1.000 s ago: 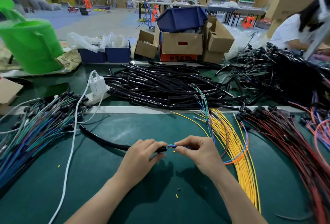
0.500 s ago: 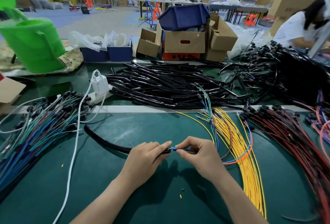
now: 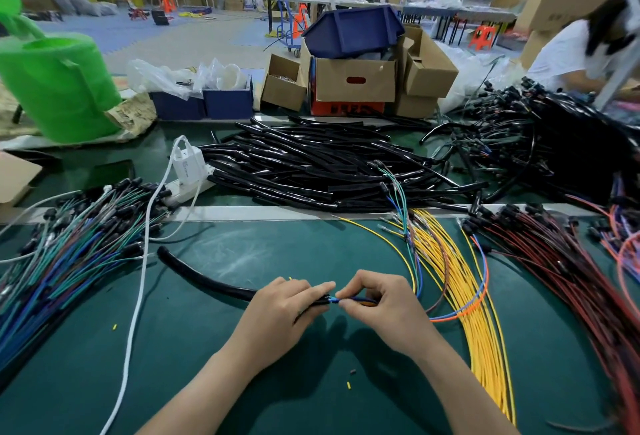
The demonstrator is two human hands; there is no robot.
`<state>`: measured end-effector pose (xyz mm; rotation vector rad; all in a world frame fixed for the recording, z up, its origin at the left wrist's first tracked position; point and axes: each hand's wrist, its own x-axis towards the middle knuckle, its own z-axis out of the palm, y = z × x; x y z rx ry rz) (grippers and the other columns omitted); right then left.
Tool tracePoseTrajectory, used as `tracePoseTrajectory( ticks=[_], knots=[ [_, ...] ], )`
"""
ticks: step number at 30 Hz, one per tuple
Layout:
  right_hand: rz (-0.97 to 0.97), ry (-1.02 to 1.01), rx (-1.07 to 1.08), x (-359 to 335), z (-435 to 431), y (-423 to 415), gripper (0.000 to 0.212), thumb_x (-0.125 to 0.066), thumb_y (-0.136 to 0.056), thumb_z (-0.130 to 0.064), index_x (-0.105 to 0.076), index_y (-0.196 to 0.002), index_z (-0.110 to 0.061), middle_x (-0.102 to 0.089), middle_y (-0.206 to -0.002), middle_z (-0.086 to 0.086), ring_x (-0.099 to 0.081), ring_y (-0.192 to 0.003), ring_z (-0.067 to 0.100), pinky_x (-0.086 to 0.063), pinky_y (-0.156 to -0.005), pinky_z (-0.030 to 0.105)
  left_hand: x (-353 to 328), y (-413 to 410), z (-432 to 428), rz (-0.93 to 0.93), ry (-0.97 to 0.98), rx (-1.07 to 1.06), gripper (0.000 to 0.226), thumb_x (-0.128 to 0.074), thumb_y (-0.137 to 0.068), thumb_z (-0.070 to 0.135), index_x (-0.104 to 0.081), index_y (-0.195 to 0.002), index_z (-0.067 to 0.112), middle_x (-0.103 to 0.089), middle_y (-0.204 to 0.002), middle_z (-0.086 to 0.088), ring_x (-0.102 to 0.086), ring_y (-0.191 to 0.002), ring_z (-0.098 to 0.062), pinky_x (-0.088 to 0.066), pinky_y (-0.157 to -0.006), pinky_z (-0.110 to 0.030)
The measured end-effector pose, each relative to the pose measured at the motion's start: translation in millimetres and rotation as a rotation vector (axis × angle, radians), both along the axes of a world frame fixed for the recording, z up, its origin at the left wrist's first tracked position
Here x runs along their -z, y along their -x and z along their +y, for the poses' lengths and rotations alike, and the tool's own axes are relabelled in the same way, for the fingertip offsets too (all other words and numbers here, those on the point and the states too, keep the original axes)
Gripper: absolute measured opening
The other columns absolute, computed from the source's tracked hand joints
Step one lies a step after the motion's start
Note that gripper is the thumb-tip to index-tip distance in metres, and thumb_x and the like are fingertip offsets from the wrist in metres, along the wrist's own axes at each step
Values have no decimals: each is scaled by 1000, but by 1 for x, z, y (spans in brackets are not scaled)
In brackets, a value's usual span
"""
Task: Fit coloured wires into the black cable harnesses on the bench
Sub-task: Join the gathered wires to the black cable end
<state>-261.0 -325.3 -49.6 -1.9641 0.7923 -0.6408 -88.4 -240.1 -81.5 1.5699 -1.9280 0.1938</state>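
Black tube lies on the worktop, its near end gripped in my left hand; my right hand pinches the coloured wires just at its mouth. I'd keep them bunched and straight, feeding in short pushes.

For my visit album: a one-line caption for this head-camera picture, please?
The left hand holds a black harness tube while the right hand pinches coloured wires at its end.
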Motion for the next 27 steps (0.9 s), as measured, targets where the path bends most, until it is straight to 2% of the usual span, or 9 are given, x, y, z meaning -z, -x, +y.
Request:
tracePoseTrajectory(
  ticks=[3,5,8,10,11,14,19,23,27],
  knots=[
    [25,-51,-21,1,-3,0,24,-71,-77,-9,-66,-64,-28,-53,-56,3,-38,-53,12,-30,-54,27,1,1,-1,-14,-7,55,30,-51,-90,29,-72,-106,14,-61,-70,5,-54,-60,-14,-39,-62,-24],
    [33,-62,-17,1,-4,1,28,-71,-76,-8,-65,-61,-31,-57,-59,6,-40,-55,13,-31,-55,28,1,1,-1,-23,-11,70,29,-51,-90,29,-72,-104,14,-62,-70,4,-55,-60,-15,-40,-64,-27],
    [57,-26,-22,1,-3,1,31,-71,-76,-7,-63,-60,-33,-59,-56,-9,-42,-52,6,-32,-54,20,0,2,1,-46,-22,67,28,-52,-90,29,-73,-102,15,-62,-70,5,-56,-59,-14,-42,-62,-28],
    [88,38,-35,1,-2,0,31,-70,-76,-7,-61,-61,-32,-57,-53,-20,-44,-49,0,-31,-53,11,-2,3,1,-70,-35,64,29,-51,-89,31,-73,-101,16,-61,-68,5,-55,-57,-14,-44,-56,-28],
    [100,68,-38,0,-1,0,30,-69,-75,-7,-59,-61,-32,-56,-53,-22,-46,-49,-1,-31,-53,11,-3,3,2,-67,-43,66,29,-51,-89,31,-73,-100,16,-60,-67,5,-55,-57,-14,-44,-53,-26],
    [107,108,-46,-1,-2,0,30,-69,-76,-10,-55,-60,-33,-55,-53,-22,-43,-49,1,-29,-52,12,-4,4,2,-38,-45,62,26,-51,-89,30,-72,-97,15,-59,-68,5,-54,-59,-14,-43,-52,-26],
    [100,65,-40,2,-2,-1,29,-71,-80,-22,-53,-59,-30,-56,-57,-20,-43,-50,0,-31,-54,12,-2,5,2,-29,-11,46,25,-52,-90,29,-70,-90,12,-59,-68,4,-46,-61,-10,-39,-55,-25],
    [107,19,-19,4,-3,-2,25,-72,-78,-20,-55,-61,-26,-59,-60,-14,-40,-50,2,-34,-55,19,-1,5,2,-26,-21,48,25,-51,-90,30,-69,-88,12,-61,-70,5,-44,-64,-10,-38,-55,-23],
    [59,-66,-41,2,-3,-1,22,-72,-78,-16,-56,-63,-18,-59,-60,-13,-36,-48,4,-31,-51,18,-2,6,3,-1,-36,64,23,-50,-91,28,-67,-89,12,-61,-71,4,-43,-65,-10,-37,-56,-23]
  ],
)
